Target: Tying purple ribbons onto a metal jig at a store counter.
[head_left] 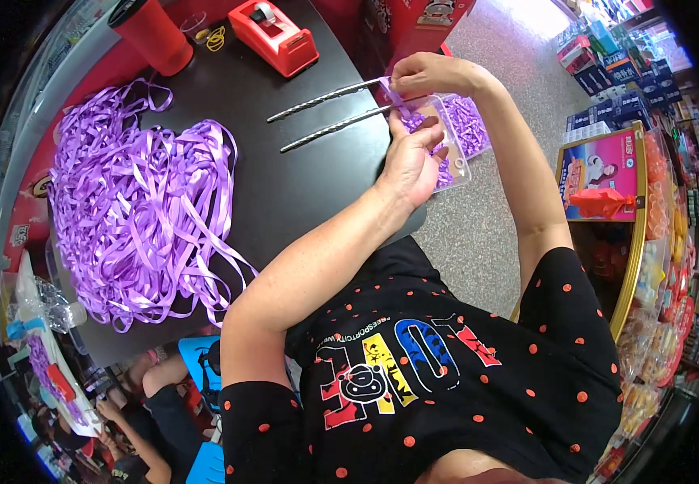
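Dark table (309, 185) with a big messy heap of purple ribbon (139, 218) on it; red tape dispenser (278, 42) and red cylinder (154, 39) too. Yellow loops (216, 38) sit between those two.

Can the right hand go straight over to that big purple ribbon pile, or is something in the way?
Two twisted metal rods are in the way: in this view they stick out over the black table, between the right hand and the ribbon pile.
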A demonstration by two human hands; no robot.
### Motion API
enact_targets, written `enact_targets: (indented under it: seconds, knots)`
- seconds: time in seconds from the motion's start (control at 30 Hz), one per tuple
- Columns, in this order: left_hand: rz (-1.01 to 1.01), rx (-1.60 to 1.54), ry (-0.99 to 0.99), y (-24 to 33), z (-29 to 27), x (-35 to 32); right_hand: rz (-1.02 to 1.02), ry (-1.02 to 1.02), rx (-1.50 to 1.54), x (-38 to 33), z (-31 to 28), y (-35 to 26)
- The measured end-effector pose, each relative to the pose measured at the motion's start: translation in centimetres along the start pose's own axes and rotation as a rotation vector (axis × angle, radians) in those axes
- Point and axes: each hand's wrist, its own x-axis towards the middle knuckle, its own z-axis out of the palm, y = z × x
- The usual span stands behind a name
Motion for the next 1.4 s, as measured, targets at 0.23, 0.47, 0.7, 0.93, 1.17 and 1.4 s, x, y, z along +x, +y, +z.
enact_targets:
  seconds: [0.23,0.47,0.7,0.93,1.17,1.4]
  knots:
    - [-0.004,0.012,0.003,0.2,0.2,-0.2,0.029,0.0,-0.036,-0.1,0.1,-1.1]
    - [-0.019,0.009,-0.002,0.1,0.0,0.1,0.142,0.114,-0.192,-0.1,0.2,-2.2]
    - [-0.017,-0.021,-0.007,0.6,0.1,-0.4,0.135,0.066,0.112,-0.1,0.3,0.8]
    - [-0.044,-0.036,0.011,0.3,0.2,-0.6,0.143,0.081,1.174,0.9,7.1,7.9]
    - [-0.082,-0.067,0.043,0.7,0.2,-0.9,-0.144,-0.054,1.888,2.6,11.3,5.6]
    - [-0.083,-0.047,0.083,0.8,0.5,-1.0,-0.272,-0.3,1.899,3.7,11.0,7.2]
